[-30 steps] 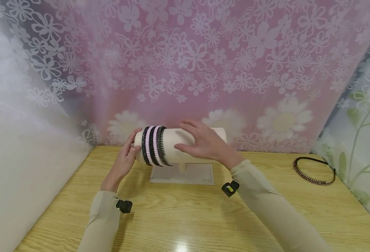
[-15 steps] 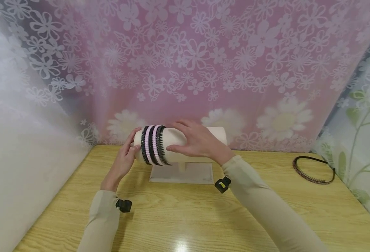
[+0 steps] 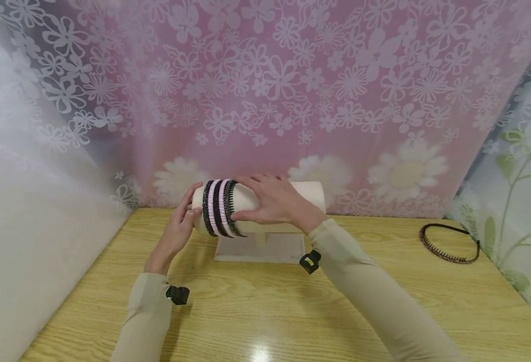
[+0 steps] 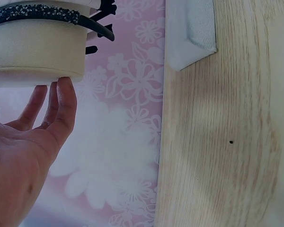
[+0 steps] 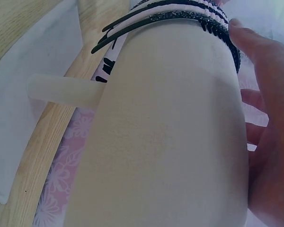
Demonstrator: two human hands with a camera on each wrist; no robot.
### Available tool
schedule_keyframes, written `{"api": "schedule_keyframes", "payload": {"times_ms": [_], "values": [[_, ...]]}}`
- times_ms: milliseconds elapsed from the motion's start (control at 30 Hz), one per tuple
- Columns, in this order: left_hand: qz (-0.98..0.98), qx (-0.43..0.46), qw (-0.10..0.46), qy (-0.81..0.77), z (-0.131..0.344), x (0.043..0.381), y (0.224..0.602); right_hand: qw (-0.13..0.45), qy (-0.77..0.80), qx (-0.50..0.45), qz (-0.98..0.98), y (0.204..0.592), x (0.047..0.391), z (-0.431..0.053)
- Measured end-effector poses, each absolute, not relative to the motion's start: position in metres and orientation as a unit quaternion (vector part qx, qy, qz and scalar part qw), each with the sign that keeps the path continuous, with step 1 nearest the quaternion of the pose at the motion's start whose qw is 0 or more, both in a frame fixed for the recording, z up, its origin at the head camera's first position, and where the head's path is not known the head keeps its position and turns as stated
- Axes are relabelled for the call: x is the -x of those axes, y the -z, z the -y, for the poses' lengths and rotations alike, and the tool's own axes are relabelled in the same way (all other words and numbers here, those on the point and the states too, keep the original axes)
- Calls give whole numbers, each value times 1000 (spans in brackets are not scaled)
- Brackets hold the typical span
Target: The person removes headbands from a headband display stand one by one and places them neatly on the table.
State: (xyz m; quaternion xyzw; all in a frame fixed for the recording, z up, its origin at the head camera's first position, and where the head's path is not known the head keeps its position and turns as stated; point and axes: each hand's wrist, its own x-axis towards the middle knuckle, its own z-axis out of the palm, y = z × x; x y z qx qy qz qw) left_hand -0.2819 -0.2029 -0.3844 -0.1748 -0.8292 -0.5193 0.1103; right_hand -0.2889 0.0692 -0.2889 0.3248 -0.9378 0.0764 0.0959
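A cream padded roll [image 3: 308,206] on a T-shaped display stand bears several black and pale pink headbands [image 3: 217,208], side by side near its left end. My left hand [image 3: 179,229] touches that end; in the left wrist view its fingertips [image 4: 65,85] rest at the rim, fingers spread. Over the roll lies my right hand [image 3: 272,201], fingers extended across the top and back. Its thumb [image 5: 239,28] is right at the edge of the rightmost headband, a black glittery one with comb teeth [image 5: 210,28]. The backs of the headbands are hidden behind the roll.
The stand's flat white base [image 3: 261,249] rests on the wooden table [image 3: 247,311]. A single dark toothed headband [image 3: 448,245] lies at the table's right side. Behind hangs a pink flowered curtain [image 3: 270,100], with pale walls of cloth left and right.
My right hand has slid left along the roll until its thumb and fingers meet the rightmost headband. My left hand and the headbands have stayed in place.
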Motion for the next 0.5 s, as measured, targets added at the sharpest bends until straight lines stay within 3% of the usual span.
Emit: {"api": "schedule_keyframes", "payload": {"times_ms": [500], "values": [[834, 170, 114, 513, 202, 283, 385, 104, -38, -320, 941, 292, 291, -63]]}}
